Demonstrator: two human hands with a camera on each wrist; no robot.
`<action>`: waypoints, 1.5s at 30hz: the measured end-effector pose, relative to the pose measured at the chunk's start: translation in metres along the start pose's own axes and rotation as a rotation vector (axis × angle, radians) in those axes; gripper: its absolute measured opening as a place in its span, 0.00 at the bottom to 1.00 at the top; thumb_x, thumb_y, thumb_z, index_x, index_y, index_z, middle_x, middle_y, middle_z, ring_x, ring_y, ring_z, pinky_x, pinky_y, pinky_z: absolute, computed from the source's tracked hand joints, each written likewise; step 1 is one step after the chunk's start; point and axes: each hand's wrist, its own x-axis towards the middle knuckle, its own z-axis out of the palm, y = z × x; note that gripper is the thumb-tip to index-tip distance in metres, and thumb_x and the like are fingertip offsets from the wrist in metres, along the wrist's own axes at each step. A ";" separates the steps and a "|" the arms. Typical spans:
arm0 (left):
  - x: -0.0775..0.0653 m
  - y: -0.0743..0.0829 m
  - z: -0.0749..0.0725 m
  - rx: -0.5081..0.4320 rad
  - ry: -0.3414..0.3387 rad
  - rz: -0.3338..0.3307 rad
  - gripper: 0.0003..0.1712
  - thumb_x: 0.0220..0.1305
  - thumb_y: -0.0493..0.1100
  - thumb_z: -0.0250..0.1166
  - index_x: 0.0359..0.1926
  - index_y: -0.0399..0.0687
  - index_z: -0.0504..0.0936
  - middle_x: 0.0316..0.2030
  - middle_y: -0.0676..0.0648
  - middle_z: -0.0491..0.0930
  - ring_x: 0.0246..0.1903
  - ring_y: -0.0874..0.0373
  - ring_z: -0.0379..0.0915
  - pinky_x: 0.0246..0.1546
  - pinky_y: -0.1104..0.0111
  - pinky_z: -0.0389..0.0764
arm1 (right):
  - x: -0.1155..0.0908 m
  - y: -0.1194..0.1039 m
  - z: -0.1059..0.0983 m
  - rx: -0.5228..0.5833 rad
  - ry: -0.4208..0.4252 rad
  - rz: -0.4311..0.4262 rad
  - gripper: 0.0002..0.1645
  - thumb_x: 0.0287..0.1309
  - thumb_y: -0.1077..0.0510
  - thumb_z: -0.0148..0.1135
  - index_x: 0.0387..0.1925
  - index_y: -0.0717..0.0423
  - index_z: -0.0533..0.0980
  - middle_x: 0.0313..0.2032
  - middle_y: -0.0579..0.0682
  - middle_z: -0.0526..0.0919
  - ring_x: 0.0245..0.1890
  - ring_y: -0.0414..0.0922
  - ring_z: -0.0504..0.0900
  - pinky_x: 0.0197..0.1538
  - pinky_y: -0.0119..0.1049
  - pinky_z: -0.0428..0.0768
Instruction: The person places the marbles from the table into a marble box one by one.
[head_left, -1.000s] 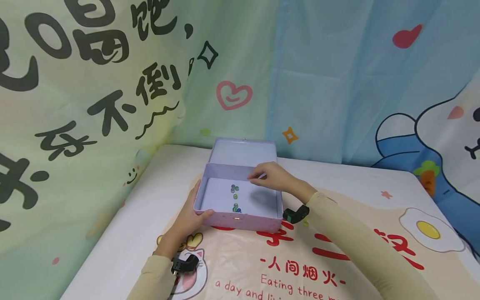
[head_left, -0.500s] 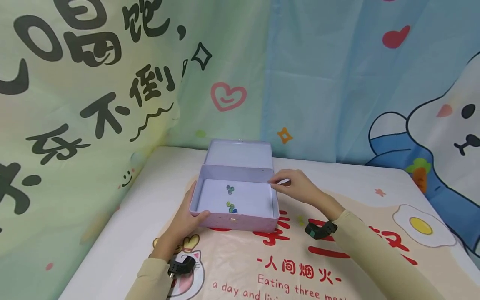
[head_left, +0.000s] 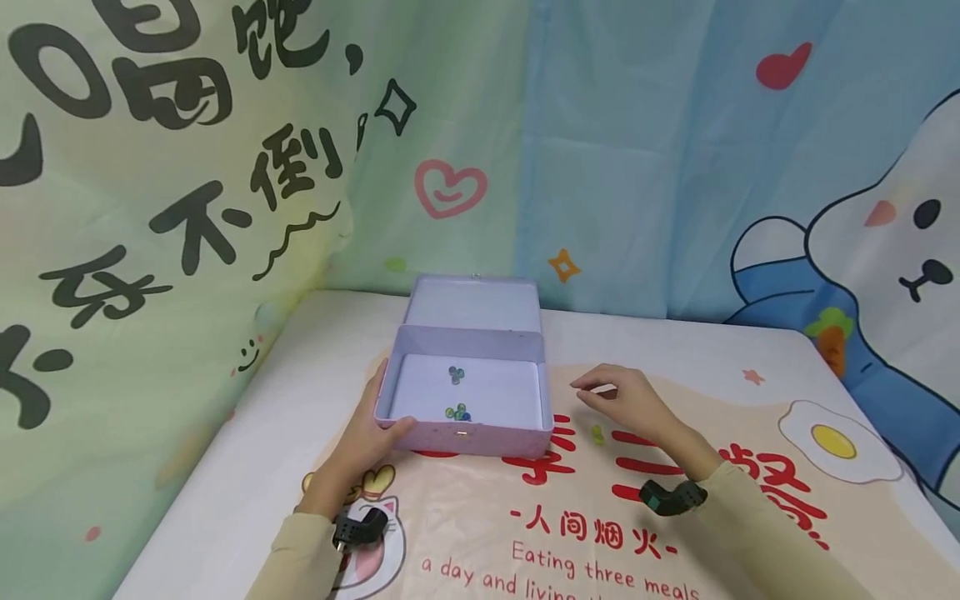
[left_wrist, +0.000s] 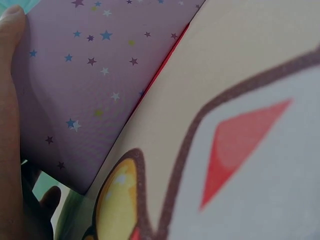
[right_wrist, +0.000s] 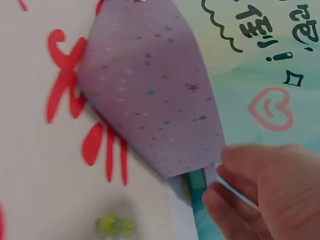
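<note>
My left hand (head_left: 371,425) grips the left side of a lilac tin box (head_left: 472,438), thumb over its front rim. In the left wrist view, the box's star-printed wall (left_wrist: 100,65) lies beside that hand. Inside the open box are small glass marbles: a bluish-green group (head_left: 456,375) farther back and a green and blue cluster (head_left: 458,413) against the front wall. Right of the box my right hand (head_left: 630,404) hovers over the table, thumb and fingers bent but apart, with nothing visible between them. Near it, yellow-green marbles (right_wrist: 115,226) lie on the printed cloth.
The box's hinged lid (head_left: 472,302) lies back behind it. A cloth (head_left: 585,508) with red characters and cartoon prints covers the table (head_left: 637,333). Printed curtains (head_left: 615,167) hang behind and on the left.
My right hand has moved from over the box rightward and down, past its right wall. A single marble in the middle has joined the front cluster. My left hand stays on the box.
</note>
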 end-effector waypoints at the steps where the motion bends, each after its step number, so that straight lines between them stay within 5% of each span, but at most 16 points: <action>1: 0.000 0.000 0.000 -0.001 -0.002 0.002 0.59 0.52 0.48 0.68 0.73 0.74 0.37 0.74 0.45 0.46 0.70 0.42 0.50 0.65 0.40 0.56 | -0.003 0.002 0.001 -0.019 0.014 0.012 0.14 0.57 0.58 0.65 0.45 0.54 0.82 0.42 0.49 0.84 0.44 0.47 0.82 0.45 0.41 0.83; 8: 0.002 0.001 -0.004 -0.003 -0.005 0.014 0.60 0.52 0.48 0.68 0.75 0.63 0.37 0.74 0.45 0.45 0.69 0.41 0.51 0.64 0.39 0.57 | -0.030 0.005 0.008 -0.106 0.111 0.082 0.11 0.54 0.58 0.67 0.41 0.56 0.83 0.39 0.50 0.84 0.42 0.49 0.83 0.43 0.44 0.84; 15: 0.002 -0.001 -0.005 -0.003 -0.005 -0.004 0.60 0.52 0.48 0.69 0.75 0.60 0.37 0.74 0.48 0.44 0.70 0.42 0.49 0.65 0.39 0.55 | -0.047 0.005 0.019 -0.192 0.120 0.171 0.15 0.52 0.55 0.69 0.42 0.55 0.82 0.38 0.50 0.84 0.38 0.47 0.83 0.41 0.42 0.84; 31: 0.000 0.000 0.000 0.000 -0.002 -0.033 0.59 0.53 0.47 0.67 0.75 0.59 0.37 0.74 0.48 0.44 0.70 0.41 0.48 0.65 0.39 0.55 | -0.053 0.004 0.042 -0.355 0.156 0.285 0.19 0.49 0.48 0.71 0.40 0.56 0.83 0.31 0.49 0.83 0.30 0.43 0.77 0.39 0.41 0.82; 45: 0.001 0.001 0.000 0.007 -0.007 -0.024 0.59 0.52 0.47 0.67 0.75 0.68 0.37 0.74 0.48 0.45 0.70 0.41 0.49 0.64 0.39 0.55 | -0.057 0.007 0.039 -0.403 0.164 0.238 0.12 0.49 0.56 0.70 0.35 0.57 0.83 0.30 0.51 0.84 0.31 0.45 0.78 0.41 0.45 0.81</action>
